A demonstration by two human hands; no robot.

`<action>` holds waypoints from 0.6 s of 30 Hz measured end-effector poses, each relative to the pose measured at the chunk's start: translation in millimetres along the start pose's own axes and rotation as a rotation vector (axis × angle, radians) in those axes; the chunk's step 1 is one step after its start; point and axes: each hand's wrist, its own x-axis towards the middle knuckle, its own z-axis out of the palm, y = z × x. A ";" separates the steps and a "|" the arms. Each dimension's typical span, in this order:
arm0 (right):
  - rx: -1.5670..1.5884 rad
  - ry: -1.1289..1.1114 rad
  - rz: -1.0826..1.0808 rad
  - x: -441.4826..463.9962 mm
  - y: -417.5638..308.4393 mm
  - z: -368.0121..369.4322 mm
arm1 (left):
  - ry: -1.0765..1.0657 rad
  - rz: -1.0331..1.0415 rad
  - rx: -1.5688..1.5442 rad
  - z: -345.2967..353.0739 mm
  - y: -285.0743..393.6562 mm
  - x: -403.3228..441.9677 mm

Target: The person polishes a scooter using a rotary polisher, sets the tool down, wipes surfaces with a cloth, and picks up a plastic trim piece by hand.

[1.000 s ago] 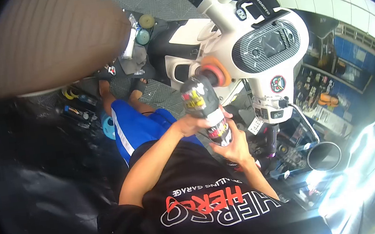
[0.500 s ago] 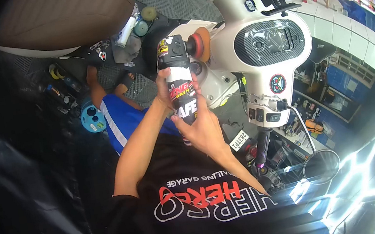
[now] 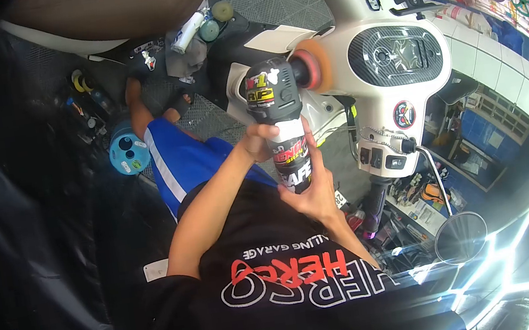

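My left hand (image 3: 261,140) is wrapped round the upper body of a black polisher (image 3: 275,93) covered in stickers. Lower down, my right hand (image 3: 314,198) grips the rear of its handle. An orange foam pad (image 3: 316,68) on the polisher's head faces right, its outline smeared. It is at the edge of the white front panel (image 3: 344,84) of a scooter, apparently touching it. A dark carbon-look oval panel (image 3: 397,57) and a round owl sticker (image 3: 404,114) are on the scooter's front.
A scooter mirror (image 3: 461,237) and dark handlebar grip (image 3: 372,211) stick out at lower right. A brown seat (image 3: 104,9) overhangs the upper left. Bottles, a grey cloth (image 3: 187,56) and a blue container (image 3: 129,155) are on the floor. Shelves and wall tiles line the right.
The polisher has moved right and slightly down in view, larger now, its pad over the panel's edge. The pad looks more smeared. The whole scene has shifted right a little.
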 end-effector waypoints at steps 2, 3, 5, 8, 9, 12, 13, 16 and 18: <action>-0.069 -0.064 0.071 -1.6 4.6 -9.1 | 0.079 0.012 -0.052 -7.7 -17.4 -4.9; -0.069 -0.091 0.112 -2.4 5.2 -12.9 | 0.094 0.010 -0.087 -8.2 -23.0 -6.2; -0.068 -0.153 0.191 -2.7 7.2 -17.6 | 0.128 0.015 -0.155 -10.3 -32.3 -10.1; 0.022 -0.116 0.052 -13.8 31.3 -12.6 | 0.092 0.014 -0.024 2.2 -27.6 -11.6; 0.076 -0.086 0.003 -19.3 42.2 -8.9 | 0.086 0.030 0.067 9.4 -22.4 -10.7; 0.218 0.009 -0.113 -27.7 67.0 11.2 | 0.036 0.018 0.256 28.4 -9.4 -7.4; 0.261 0.075 -0.167 -28.7 71.1 16.8 | 0.029 0.009 0.306 29.7 -9.4 -7.3; 0.122 -0.013 -0.116 -19.6 71.6 9.8 | 0.027 -0.004 0.175 6.0 -18.0 -9.3; 0.061 -0.054 -0.026 -14.0 60.7 9.8 | 0.048 0.026 0.040 -6.3 -19.2 -9.7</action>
